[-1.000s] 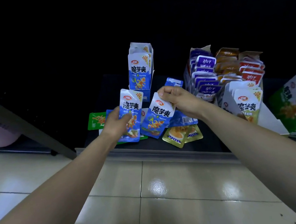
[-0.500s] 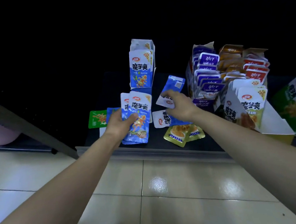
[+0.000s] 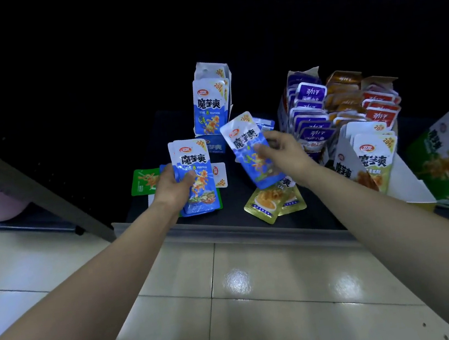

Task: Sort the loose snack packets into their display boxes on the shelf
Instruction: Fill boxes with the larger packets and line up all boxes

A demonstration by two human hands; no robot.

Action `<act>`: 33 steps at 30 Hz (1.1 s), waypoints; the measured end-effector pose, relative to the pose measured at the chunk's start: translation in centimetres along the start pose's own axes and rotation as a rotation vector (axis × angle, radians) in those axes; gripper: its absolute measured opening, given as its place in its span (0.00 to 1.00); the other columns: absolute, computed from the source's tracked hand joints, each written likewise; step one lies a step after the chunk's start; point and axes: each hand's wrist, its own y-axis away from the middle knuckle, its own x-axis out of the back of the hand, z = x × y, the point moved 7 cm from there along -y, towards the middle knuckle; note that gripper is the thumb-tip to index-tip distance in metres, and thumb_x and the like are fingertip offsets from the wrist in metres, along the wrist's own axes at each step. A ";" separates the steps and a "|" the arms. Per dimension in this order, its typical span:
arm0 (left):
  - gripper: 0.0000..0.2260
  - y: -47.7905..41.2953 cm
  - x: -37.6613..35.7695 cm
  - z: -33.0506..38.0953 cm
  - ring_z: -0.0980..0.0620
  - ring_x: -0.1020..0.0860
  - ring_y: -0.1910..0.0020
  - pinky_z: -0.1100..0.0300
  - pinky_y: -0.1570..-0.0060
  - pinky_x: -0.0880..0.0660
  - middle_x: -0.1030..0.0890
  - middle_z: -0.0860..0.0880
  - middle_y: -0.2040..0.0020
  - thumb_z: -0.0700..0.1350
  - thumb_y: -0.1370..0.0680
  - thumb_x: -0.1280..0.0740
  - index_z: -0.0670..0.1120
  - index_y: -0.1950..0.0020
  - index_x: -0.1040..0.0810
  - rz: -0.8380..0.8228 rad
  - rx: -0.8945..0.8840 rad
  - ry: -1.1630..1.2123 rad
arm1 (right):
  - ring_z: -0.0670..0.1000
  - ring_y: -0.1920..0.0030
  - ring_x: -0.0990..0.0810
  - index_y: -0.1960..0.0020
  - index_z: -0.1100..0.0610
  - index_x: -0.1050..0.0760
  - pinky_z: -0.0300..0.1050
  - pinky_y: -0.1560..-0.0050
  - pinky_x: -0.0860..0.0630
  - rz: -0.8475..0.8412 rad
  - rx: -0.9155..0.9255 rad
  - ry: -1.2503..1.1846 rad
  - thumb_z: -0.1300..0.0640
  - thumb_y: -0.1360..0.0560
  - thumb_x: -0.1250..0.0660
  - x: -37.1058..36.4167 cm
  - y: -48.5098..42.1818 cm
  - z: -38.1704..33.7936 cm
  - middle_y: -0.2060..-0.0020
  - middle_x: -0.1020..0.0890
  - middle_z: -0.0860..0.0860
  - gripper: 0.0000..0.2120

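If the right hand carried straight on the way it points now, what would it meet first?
Probably the blue display box standing at the back of the shelf. The right hand, gripping a blue packet, points up and left toward it, and the packet's tip would arrive first. Depth is unclear.

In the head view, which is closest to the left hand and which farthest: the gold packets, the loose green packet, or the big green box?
1. Loose green packet, right beside the left hand, on its left.
2. Gold packets, off to its right.
3. Big green box, far right.
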 end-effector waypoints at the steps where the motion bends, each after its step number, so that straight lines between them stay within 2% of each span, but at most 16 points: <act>1: 0.08 0.1 -0.3 0.1 0.57 0.22 0.63 0.67 0.76 0.26 0.21 0.48 0.52 0.41 0.18 0.37 0.42 0.40 0.29 -0.015 0.003 0.013 | 0.49 0.58 0.17 0.42 0.59 0.24 0.42 0.64 0.19 -0.044 -0.064 -0.151 0.60 0.21 0.34 -0.6 0.1 0.1 0.53 0.17 0.54 0.08; 4: 0.09 0.2 -1.3 0.0 0.54 0.20 0.56 0.60 0.64 0.22 0.21 0.47 0.43 0.41 0.19 0.36 0.45 0.39 0.28 -0.069 0.032 0.087 | 0.49 0.62 0.16 0.42 0.62 0.26 0.46 0.59 0.17 -0.156 -0.212 -0.315 0.64 0.23 0.32 -2.7 0.8 0.3 0.54 0.17 0.57 0.11; 7: 0.09 0.7 -2.6 0.2 0.53 0.19 0.56 0.57 0.60 0.21 0.19 0.48 0.47 0.39 0.19 0.37 0.45 0.39 0.28 -0.130 0.073 0.208 | 0.48 0.61 0.16 0.41 0.62 0.27 0.46 0.57 0.18 -0.174 -0.276 -0.276 0.65 0.24 0.31 -3.9 1.1 0.8 0.55 0.17 0.54 0.12; 10: 0.08 1.1 -3.6 0.7 0.55 0.18 0.55 0.56 0.56 0.20 0.18 0.51 0.49 0.40 0.18 0.38 0.47 0.40 0.27 -0.170 0.083 0.302 | 0.51 0.58 0.17 0.46 0.62 0.27 0.51 0.50 0.19 -0.135 -0.288 -0.247 0.64 0.25 0.30 -4.6 1.1 1.0 0.53 0.19 0.57 0.09; 13: 0.13 1.4 -4.0 1.1 0.52 0.16 0.53 0.56 0.56 0.19 0.16 0.49 0.48 0.41 0.22 0.32 0.45 0.39 0.26 -0.225 0.043 0.294 | 0.50 0.58 0.18 0.55 0.60 0.27 0.45 0.58 0.18 -0.159 -0.255 -0.258 0.63 0.25 0.29 -5.8 1.3 0.4 0.57 0.20 0.56 0.06; 15: 0.16 1.2 -3.5 0.8 0.49 0.17 0.51 0.53 0.53 0.19 0.17 0.46 0.45 0.38 0.25 0.29 0.43 0.38 0.26 -0.195 0.030 0.225 | 0.51 0.55 0.18 0.51 0.61 0.26 0.42 0.60 0.18 -0.139 -0.201 -0.212 0.60 0.25 0.29 -6.0 1.0 0.1 0.54 0.21 0.57 0.08; 17: 0.12 0.7 -2.6 0.3 0.50 0.17 0.53 0.52 0.52 0.20 0.17 0.47 0.47 0.37 0.25 0.29 0.45 0.43 0.24 -0.144 0.051 0.194 | 0.53 0.46 0.21 0.42 0.60 0.26 0.47 0.49 0.20 -0.026 -0.083 0.040 0.56 0.23 0.31 -4.8 0.0 0.2 0.46 0.23 0.56 0.13; 18: 0.10 0.6 -2.1 0.0 0.51 0.17 0.54 0.53 0.53 0.21 0.17 0.48 0.49 0.37 0.25 0.29 0.47 0.47 0.24 -0.123 0.067 0.185 | 0.55 0.39 0.25 0.35 0.57 0.28 0.49 0.41 0.25 0.013 -0.021 0.234 0.54 0.22 0.33 -4.2 -0.6 0.4 0.39 0.25 0.56 0.17; 20: 0.10 0.4 -1.3 -0.3 0.53 0.18 0.56 0.56 0.56 0.22 0.17 0.50 0.51 0.37 0.25 0.29 0.49 0.50 0.25 -0.088 0.075 0.162 | 0.56 0.25 0.40 0.24 0.53 0.39 0.52 0.28 0.39 -0.040 0.026 0.604 0.49 0.20 0.37 -4.1 -1.2 1.8 0.24 0.39 0.55 0.27; 21: 0.09 0.3 -0.9 -0.5 0.54 0.18 0.56 0.58 0.58 0.22 0.18 0.50 0.51 0.37 0.24 0.29 0.49 0.49 0.25 -0.071 0.076 0.151 | 0.55 0.23 0.46 0.22 0.52 0.45 0.54 0.25 0.44 -0.093 0.020 0.765 0.47 0.20 0.39 -4.3 -1.2 2.7 0.22 0.44 0.53 0.30; 23: 0.10 0.0 -0.2 -0.9 0.53 0.18 0.56 0.62 0.64 0.21 0.17 0.49 0.50 0.38 0.24 0.30 0.45 0.44 0.24 -0.035 0.084 0.138 | 0.55 0.23 0.46 0.21 0.53 0.46 0.54 0.25 0.48 -0.152 0.028 1.009 0.44 0.21 0.39 -4.6 -0.8 4.1 0.22 0.43 0.53 0.33; 26: 0.15 -0.3 0.3 -1.1 0.53 0.17 0.56 0.63 0.68 0.21 0.17 0.46 0.47 0.38 0.24 0.29 0.41 0.38 0.25 0.010 0.092 0.142 | 0.56 0.31 0.34 0.26 0.53 0.37 0.51 0.33 0.42 -0.099 0.134 1.081 0.46 0.24 0.33 -4.7 -0.3 3.6 0.33 0.31 0.53 0.30; 28: 0.15 -0.3 0.3 -1.1 0.54 0.17 0.58 0.64 0.70 0.22 0.17 0.46 0.48 0.37 0.24 0.29 0.40 0.39 0.25 0.025 0.088 0.145 | 0.55 0.35 0.31 0.31 0.54 0.30 0.50 0.36 0.39 -0.061 0.186 1.019 0.48 0.26 0.30 -4.4 -0.3 2.8 0.39 0.28 0.53 0.26; 29: 0.14 -0.3 0.3 -1.1 0.54 0.18 0.59 0.64 0.71 0.22 0.17 0.46 0.48 0.37 0.24 0.29 0.40 0.39 0.24 0.027 0.087 0.150 | 0.56 0.34 0.32 0.31 0.54 0.30 0.50 0.35 0.38 -0.049 0.202 0.990 0.48 0.27 0.28 -4.3 -0.3 2.7 0.36 0.30 0.53 0.27; 31: 0.13 -0.2 0.2 -1.0 0.55 0.18 0.60 0.63 0.70 0.22 0.17 0.46 0.49 0.36 0.24 0.30 0.41 0.41 0.24 0.028 0.088 0.153 | 0.58 0.27 0.40 0.25 0.52 0.38 0.52 0.29 0.41 -0.096 0.153 0.977 0.47 0.29 0.27 -4.2 -0.5 3.1 0.26 0.38 0.54 0.37; 33: 0.13 -0.1 0.2 -1.0 0.52 0.17 0.58 0.61 0.66 0.21 0.17 0.46 0.49 0.37 0.24 0.29 0.41 0.40 0.24 0.019 0.096 0.143 | 0.57 0.25 0.42 0.22 0.50 0.46 0.53 0.28 0.44 -0.163 0.084 1.031 0.44 0.28 0.28 -4.1 -0.9 3.5 0.23 0.43 0.53 0.42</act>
